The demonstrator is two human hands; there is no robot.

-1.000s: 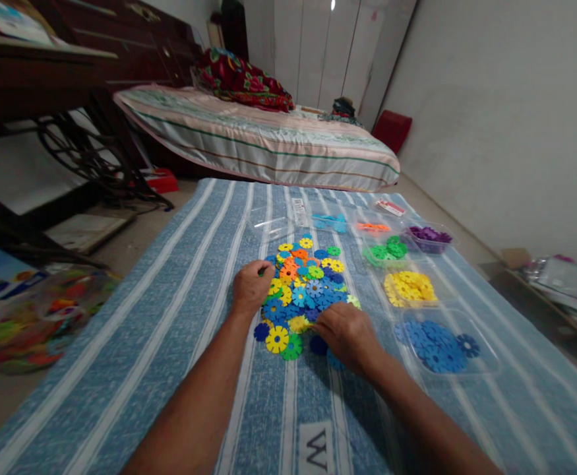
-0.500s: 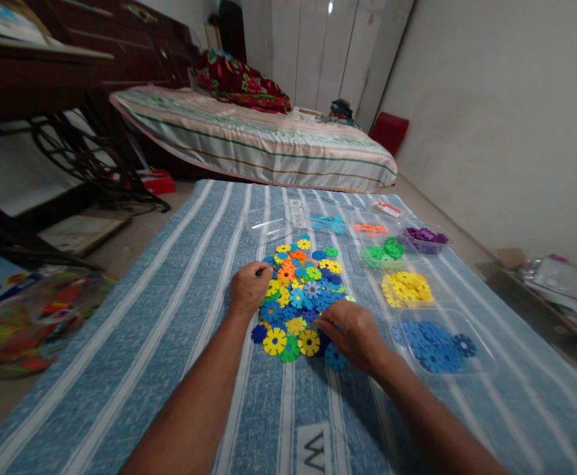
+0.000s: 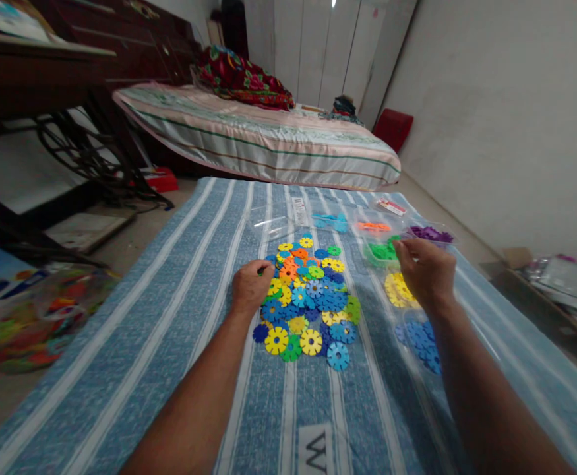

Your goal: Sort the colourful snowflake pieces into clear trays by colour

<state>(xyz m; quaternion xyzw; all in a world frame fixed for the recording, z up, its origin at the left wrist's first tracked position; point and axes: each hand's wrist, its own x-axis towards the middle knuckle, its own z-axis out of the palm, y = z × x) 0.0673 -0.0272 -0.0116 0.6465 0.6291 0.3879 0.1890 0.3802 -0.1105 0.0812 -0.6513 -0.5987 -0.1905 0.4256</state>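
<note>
A pile of flower-shaped plastic discs (image 3: 299, 297) in blue, yellow, orange and green lies on the striped cloth. My left hand (image 3: 251, 287) rests at the pile's left edge, its fingers closed; what they hold, if anything, is hidden. Over the clear boxes on the right is my right hand (image 3: 429, 270), thumb and fingers pinched together near the green discs (image 3: 382, 252). I cannot make out anything in that pinch. Below the hand, yellow discs (image 3: 397, 290) and blue discs (image 3: 417, 335) show partly behind my hand and forearm. Purple discs (image 3: 431, 233) sit just beyond it.
Orange discs (image 3: 373, 227) and light blue discs (image 3: 330, 221) lie in clear boxes at the far side. A transparent lid or box (image 3: 270, 224) is left of them. Beyond the cloth-covered surface (image 3: 169, 316) stands a bed (image 3: 268, 145); a sewing machine stand (image 3: 85, 152) is at left.
My right hand has moved from the pile's lower right to the boxes, rightward and farther away. My left hand has stayed at the pile's left edge.
</note>
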